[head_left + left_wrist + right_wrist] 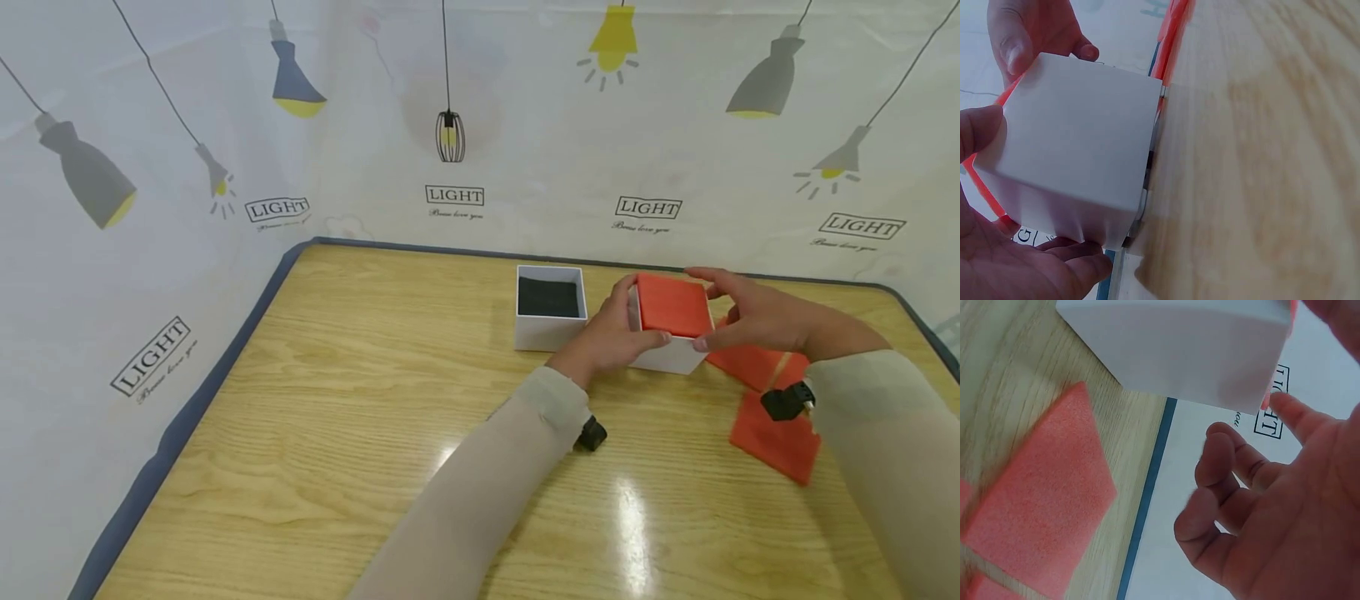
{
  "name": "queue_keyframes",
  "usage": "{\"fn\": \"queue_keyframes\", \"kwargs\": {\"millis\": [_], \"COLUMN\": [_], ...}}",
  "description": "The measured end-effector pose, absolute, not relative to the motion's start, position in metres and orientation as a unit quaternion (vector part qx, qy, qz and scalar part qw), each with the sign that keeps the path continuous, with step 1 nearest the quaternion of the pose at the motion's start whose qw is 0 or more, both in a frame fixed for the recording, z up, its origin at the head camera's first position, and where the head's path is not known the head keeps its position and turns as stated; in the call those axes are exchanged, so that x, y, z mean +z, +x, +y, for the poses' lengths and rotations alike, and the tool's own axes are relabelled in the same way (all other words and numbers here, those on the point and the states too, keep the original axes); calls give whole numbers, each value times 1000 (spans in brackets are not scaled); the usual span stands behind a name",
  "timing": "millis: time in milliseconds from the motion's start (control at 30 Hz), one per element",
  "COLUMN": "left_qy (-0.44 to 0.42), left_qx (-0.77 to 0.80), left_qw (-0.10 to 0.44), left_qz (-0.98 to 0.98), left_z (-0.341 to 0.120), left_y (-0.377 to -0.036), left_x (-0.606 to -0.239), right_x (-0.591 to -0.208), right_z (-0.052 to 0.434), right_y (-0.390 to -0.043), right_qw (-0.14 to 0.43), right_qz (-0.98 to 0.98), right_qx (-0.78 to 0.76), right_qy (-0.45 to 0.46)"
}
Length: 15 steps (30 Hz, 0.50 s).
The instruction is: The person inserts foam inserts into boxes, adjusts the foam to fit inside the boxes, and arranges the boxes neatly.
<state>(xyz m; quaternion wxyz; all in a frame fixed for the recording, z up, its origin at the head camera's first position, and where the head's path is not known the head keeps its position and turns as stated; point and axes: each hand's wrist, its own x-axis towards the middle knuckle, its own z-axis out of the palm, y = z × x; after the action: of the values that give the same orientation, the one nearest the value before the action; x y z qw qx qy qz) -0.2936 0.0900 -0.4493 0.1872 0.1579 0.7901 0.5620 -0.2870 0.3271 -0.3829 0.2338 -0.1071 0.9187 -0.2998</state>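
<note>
— Nearest to us is the left sleeve [472, 500], pale, at six o'clock, with the right sleeve [885, 442] matching it at four.

— And what do the two hands have?

— At three o'clock, the left hand [606, 337] is clamped on a white box [666, 356], thumb on the near face, fingers along its left side. The right hand [761, 318] is partly spread: thumb and index finger pinch across the right side of the red pad [673, 306] at the box's mouth. Its other three fingers curl loosely, clear of it.

— How many boxes altogether?

— Two. A second white box [551, 335] stands at nine o'clock from the held one, with one black piece [549, 297] inside.

— Any loose red ones?

— At least two red pieces [1047, 494] lie on the wooden tabletop [352, 375] at four o'clock from the held box. A black wrist device [786, 402] hides part, so I can't tell the exact count.
</note>
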Motion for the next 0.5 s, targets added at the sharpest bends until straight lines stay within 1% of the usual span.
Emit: {"fn": "queue_keyframes", "kwargs": {"millis": [67,167,300,500], "left_qy": [159,162,163,164], "left_qx": [562,565,566,564], "left_qw": [187,187,187,187], "left_qz": [790,787,786,788], "left_z": [90,91,90,89], "left_y": [-293,-293,-293,-292], "left_x": [-450,-452,-452,-449], "right_x": [-384,-383,-382,-391], "right_z": [328,328,323,316], "right_y": [-286,-282,-274,-256], "right_qw": [219,176,94,-42], "right_qz": [924,939,955,955], "right_qx": [-293,-274,-250,-222], "right_qy": [-110,-114,-132,-192]}}
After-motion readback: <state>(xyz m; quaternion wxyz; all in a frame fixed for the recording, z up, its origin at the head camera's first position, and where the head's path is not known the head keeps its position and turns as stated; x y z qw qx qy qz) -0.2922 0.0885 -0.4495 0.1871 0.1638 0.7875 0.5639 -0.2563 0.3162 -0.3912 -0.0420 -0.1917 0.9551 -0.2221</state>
